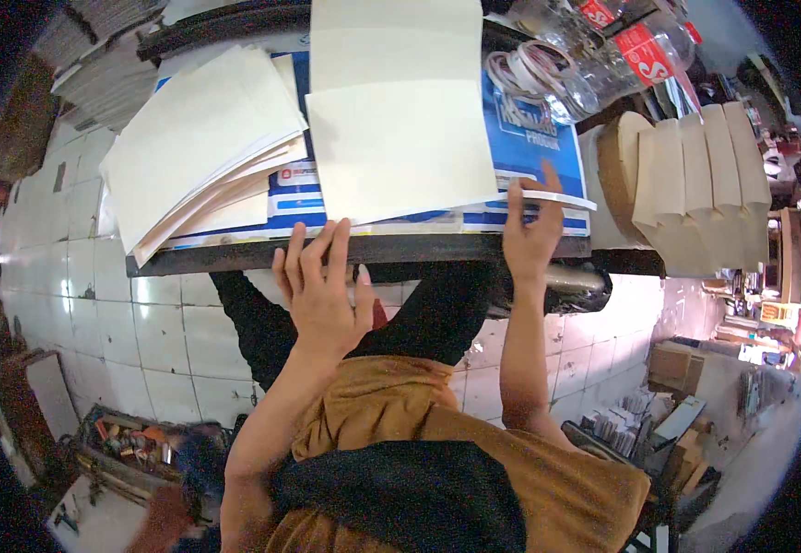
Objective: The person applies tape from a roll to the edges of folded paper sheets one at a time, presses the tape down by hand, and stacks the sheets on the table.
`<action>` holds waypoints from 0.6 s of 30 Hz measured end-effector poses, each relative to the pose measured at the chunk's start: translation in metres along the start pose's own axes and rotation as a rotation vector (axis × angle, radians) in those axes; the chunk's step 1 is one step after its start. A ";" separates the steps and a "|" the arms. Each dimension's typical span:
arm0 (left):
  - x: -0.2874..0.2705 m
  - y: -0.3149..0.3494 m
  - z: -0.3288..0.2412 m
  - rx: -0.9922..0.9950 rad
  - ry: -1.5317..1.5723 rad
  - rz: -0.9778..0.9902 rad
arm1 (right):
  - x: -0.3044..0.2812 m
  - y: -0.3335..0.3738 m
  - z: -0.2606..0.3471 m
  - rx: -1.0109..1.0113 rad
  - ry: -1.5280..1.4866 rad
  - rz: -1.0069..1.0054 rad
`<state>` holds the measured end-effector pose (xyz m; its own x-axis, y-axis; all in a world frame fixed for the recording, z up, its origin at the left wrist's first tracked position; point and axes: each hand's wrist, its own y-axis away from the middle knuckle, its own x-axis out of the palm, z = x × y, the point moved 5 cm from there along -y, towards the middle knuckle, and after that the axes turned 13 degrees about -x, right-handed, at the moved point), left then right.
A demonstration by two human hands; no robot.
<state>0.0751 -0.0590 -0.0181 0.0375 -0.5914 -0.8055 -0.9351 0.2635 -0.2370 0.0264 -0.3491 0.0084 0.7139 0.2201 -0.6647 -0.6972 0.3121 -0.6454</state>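
A large cream sheet [400,152] with a crease across it lies on the table in front of me. The fingers of my left hand [324,290] are spread and touch its near left corner. Near its right corner, my right hand [534,230] holds a narrow flat white strip [568,198] between its fingers. Whether the strip is a folding tool or stiff paper, I cannot tell. A fanned stack of cream sheets [212,138] sits to the left. Blue printed sheets [534,138] cover the tabletop underneath.
Clear plastic bottles with red labels [640,55] and rolls of tape [534,69] crowd the far right. Several folded cream paper blocks [700,175] stand right of the table's dark front edge [400,249]. A tool box [133,452] is on the lower left.
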 end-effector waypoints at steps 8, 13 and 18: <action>-0.001 0.001 -0.002 -0.015 -0.009 0.033 | 0.003 -0.002 0.007 -0.028 0.102 0.033; -0.001 0.001 -0.002 -0.014 -0.024 0.038 | 0.004 -0.005 0.010 -0.022 0.135 0.081; -0.002 0.000 -0.001 -0.017 -0.020 0.048 | 0.005 -0.008 0.013 -0.061 0.155 0.074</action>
<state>0.0744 -0.0588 -0.0155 -0.0004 -0.5626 -0.8267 -0.9417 0.2783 -0.1889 0.0361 -0.3381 0.0153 0.6449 0.0942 -0.7585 -0.7538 0.2422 -0.6108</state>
